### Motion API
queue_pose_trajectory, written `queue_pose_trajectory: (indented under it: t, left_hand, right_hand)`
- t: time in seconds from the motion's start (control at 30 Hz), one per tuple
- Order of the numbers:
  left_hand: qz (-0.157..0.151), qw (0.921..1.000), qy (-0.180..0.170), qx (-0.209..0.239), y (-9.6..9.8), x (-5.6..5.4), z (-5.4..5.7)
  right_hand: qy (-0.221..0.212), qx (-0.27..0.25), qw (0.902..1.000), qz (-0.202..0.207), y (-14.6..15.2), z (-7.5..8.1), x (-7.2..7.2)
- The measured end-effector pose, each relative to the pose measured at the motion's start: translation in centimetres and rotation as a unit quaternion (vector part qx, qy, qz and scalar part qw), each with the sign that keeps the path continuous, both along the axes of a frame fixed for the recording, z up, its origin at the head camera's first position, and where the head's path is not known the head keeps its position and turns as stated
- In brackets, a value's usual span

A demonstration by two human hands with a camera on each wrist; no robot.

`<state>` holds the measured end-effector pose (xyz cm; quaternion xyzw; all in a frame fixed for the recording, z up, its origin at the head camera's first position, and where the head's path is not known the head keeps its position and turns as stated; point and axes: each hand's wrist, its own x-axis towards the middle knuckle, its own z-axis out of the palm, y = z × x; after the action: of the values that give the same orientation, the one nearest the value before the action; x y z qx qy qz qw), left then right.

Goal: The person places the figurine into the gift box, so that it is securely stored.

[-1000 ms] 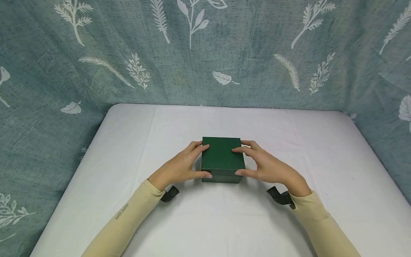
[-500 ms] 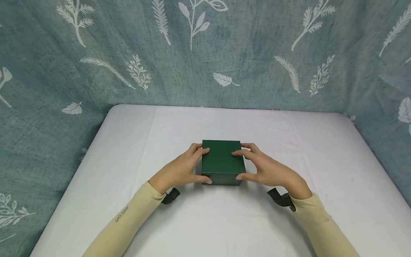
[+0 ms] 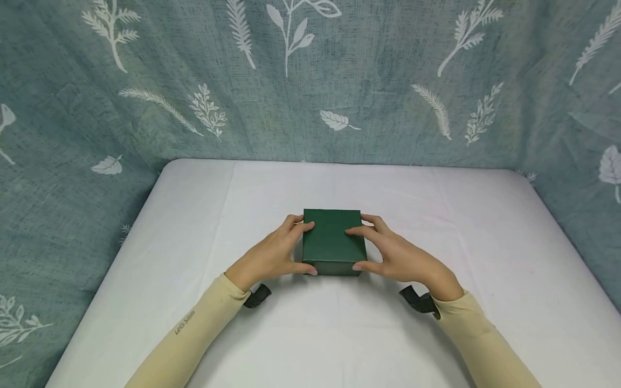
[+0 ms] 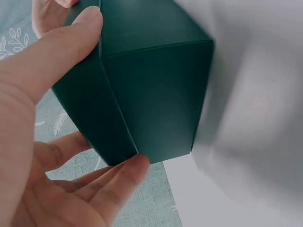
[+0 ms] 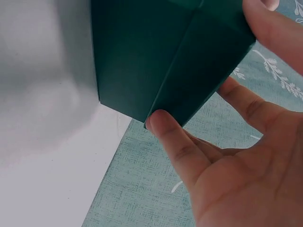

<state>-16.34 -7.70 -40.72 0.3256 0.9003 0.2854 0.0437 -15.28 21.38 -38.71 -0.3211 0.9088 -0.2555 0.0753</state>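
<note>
A dark green lidded box (image 3: 333,240) stands on the white-covered table. Its lid (image 4: 90,101) covers the upper part, and a seam separates it from the box's lower body (image 4: 156,99) in the left wrist view. My left hand (image 3: 271,250) grips the lid's left side: thumb at the front, one finger on top, other fingers toward the back corner. On the right side my right hand (image 3: 402,253) holds the lid in the same manner. In the right wrist view, a fingertip (image 5: 163,120) touches the lid's lower edge at the seam. The inside of the box is hidden.
White cloth covers the table (image 3: 271,345). Behind and at the sides hangs a teal curtain (image 3: 383,59) with white leaf prints. Black straps (image 3: 419,300) sit at both wrists, beside beige sleeves (image 3: 181,334).
Both hands keep hold of the lid. The lid has sunk slightly over the body, and less of the box's front shows. The view has shifted a little.
</note>
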Motion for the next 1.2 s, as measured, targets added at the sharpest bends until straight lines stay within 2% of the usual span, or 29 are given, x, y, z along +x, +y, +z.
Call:
queue_pose_trajectory:
  t: [0.43,0.63,0.97,1.2]
  left_hand:
    - [-0.005,0.9999,0.01,-0.011,0.11,-0.21,0.05]
    - [-0.001,0.9999,0.004,-0.013,0.21,-0.08,-0.19]
    - [0.008,0.9998,0.016,-0.011,0.41,0.05,-0.9]
    - [0.002,0.9993,0.029,-0.022,0.54,0.15,-0.6]
  right_hand:
    - [-0.016,0.0,0.9999,0.003,0.1,-0.06,-0.18]
    - [-0.021,0.002,0.9997,0.009,0.07,-0.29,-0.26]
    - [0.011,0.031,0.9994,0.009,-0.23,-0.46,-0.11]
    - [0.033,0.025,0.999,0.016,-0.14,-0.54,0.04]
